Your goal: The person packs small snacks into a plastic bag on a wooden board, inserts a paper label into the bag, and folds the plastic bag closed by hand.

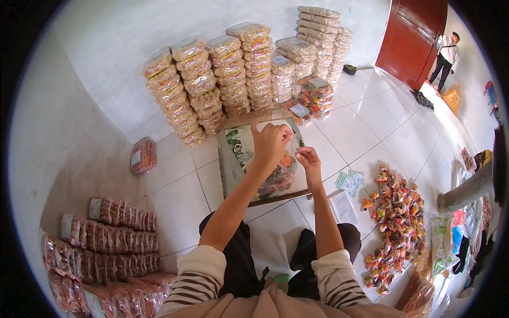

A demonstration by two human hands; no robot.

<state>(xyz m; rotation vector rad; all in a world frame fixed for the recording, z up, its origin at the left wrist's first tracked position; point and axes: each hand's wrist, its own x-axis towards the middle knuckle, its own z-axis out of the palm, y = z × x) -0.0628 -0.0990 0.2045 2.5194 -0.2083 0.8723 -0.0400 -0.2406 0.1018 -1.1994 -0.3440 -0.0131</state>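
A clear plastic bag (pixel 280 181) filled with small orange and red snack packets lies on a low table (pixel 212 175) in front of me. My left hand (pixel 271 142) is closed over the far part of the bag, fingertips bent towards the right. Just right of the bag, my right hand (pixel 308 158) pinches with thumb and forefinger. What sits in either hand's fingertips is too thin and transparent to make out. Beneath the left wrist a green and white printed sheet (pixel 236 146) shows on the tabletop.
Tall stacks of bagged snacks (pixel 204 79) line the wall. Loose snack packets (pixel 395 228) are heaped on the right, near printed labels (pixel 349 183) and a white box (pixel 343 208). Reddish packs (pixel 114 233) fill the left corner. A person (pixel 445 61) stands by the red door (pixel 412 40).
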